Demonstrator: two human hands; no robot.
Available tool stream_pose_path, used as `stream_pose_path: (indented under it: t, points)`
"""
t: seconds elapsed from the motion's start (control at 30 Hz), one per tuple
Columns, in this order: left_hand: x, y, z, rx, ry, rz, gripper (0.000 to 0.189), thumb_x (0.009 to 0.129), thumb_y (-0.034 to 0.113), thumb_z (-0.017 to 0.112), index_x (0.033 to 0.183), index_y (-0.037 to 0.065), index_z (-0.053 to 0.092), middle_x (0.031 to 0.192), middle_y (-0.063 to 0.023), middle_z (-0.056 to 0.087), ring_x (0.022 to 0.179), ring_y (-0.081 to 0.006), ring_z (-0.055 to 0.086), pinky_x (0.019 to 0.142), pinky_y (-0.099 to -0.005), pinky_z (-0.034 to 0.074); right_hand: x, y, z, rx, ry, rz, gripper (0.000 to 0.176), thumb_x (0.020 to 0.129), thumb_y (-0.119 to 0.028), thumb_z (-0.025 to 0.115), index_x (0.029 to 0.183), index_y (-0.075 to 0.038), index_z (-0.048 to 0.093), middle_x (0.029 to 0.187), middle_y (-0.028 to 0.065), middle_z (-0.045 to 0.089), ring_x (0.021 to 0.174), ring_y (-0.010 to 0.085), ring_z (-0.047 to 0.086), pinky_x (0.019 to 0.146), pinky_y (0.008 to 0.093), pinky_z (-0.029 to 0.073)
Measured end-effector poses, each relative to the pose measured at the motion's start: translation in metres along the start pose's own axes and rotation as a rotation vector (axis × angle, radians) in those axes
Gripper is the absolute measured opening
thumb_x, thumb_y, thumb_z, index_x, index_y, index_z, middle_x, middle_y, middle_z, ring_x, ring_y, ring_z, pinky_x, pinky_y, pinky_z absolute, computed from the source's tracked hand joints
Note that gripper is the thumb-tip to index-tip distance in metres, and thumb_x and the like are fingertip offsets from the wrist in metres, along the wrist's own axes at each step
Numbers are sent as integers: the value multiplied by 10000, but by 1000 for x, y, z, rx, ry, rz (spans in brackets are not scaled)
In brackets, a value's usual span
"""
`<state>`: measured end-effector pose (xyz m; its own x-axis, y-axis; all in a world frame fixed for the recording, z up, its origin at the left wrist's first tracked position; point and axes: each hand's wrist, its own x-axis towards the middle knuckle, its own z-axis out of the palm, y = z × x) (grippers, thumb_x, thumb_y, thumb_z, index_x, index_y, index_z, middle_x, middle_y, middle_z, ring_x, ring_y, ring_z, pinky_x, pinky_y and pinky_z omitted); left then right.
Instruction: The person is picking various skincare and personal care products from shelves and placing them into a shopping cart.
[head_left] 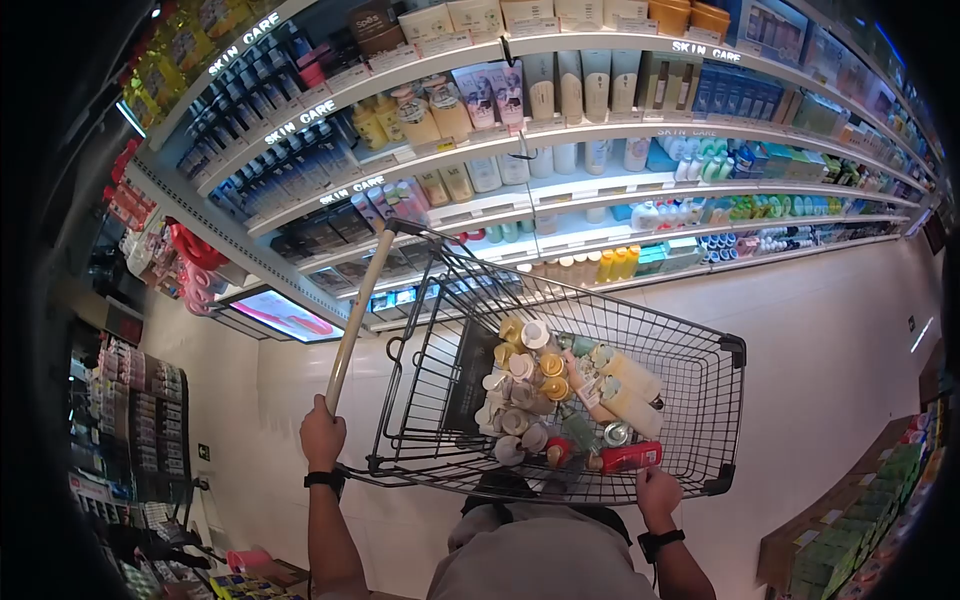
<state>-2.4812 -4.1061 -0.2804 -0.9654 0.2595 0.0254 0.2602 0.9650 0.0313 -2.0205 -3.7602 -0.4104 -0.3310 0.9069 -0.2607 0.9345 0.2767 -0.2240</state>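
My left hand (pixel 323 435) is wrapped around the near end of the pale handle bar of a black wire shopping cart (pixel 720 410). My right hand (pixel 657 497) is closed at the cart's near side rim, close to the right front corner. Just beyond those fingers a red bottle (pixel 630 458) lies on its side in the basket. Several pump bottles with gold and white tops (pixel 530 375) are heaped in the middle. Cream-coloured bottles (pixel 630 400) lie tilted to their right, and a silver round lid (pixel 618 433) shows below them. Both wrists wear a dark band.
Long shelves (pixel 560 210) of skin care bottles, tubes and boxes curve along the far side, above the cart. Pale floor (pixel 800 370) extends to the right. A lit display panel (pixel 285 315) ends the shelf at left. Low stocked shelving (pixel 865 515) borders the lower right.
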Motion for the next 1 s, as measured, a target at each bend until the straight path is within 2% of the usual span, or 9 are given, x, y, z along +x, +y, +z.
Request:
stream_pose_path:
  t: [0.07,0.1,0.3,0.53,0.67,0.87,1.0]
  points:
    - [-11,-9,-11,36,7,-33,274,775,74,647,1000,37,495,767,-224,667,747,-435,660,680,-527,535,-3,0,6,2,7,-26,235,840,-308,630,794,-99,725,689,164,669,678,366,667,629,478,517]
    - [-17,-14,-13,61,-14,-38,274,778,81,650,1002,34,500,777,-216,671,752,-431,662,683,-519,540,-4,4,11,-4,38,-74,230,844,-293,617,746,-100,696,660,142,663,638,351,661,591,479,504]
    - [-36,-53,-19,67,-10,-159,270,772,93,665,981,40,502,787,-230,671,778,-434,668,701,-526,551,-8,-19,21,-31,26,-181,233,835,-302,622,750,-107,717,668,138,668,636,351,662,590,472,503]
    - [-46,-108,-21,97,2,-253,257,765,87,677,957,36,514,786,-231,672,775,-430,674,702,-519,557,-12,-66,22,-101,-147,-234,286,853,-384,604,799,-139,742,690,124,683,688,342,682,624,470,511]
    - [-44,-137,-21,121,19,-299,245,764,66,674,948,26,517,766,-237,667,766,-429,674,695,-515,559,-15,-101,25,-118,-171,-249,266,845,-392,614,839,-177,769,721,129,698,715,335,692,657,470,529]
    - [-33,-201,-13,162,45,-314,269,768,76,691,973,31,524,781,-225,674,762,-407,681,691,-504,558,-25,-145,49,-169,-316,-308,271,840,-412,614,878,-198,776,779,120,719,758,326,702,677,459,540]
    - [-21,-236,-14,181,73,-329,273,772,87,700,969,39,518,751,-212,672,723,-405,678,668,-491,557,-35,-182,49,-132,-372,-419,284,849,-418,602,897,-191,766,792,111,720,769,328,702,681,457,543]
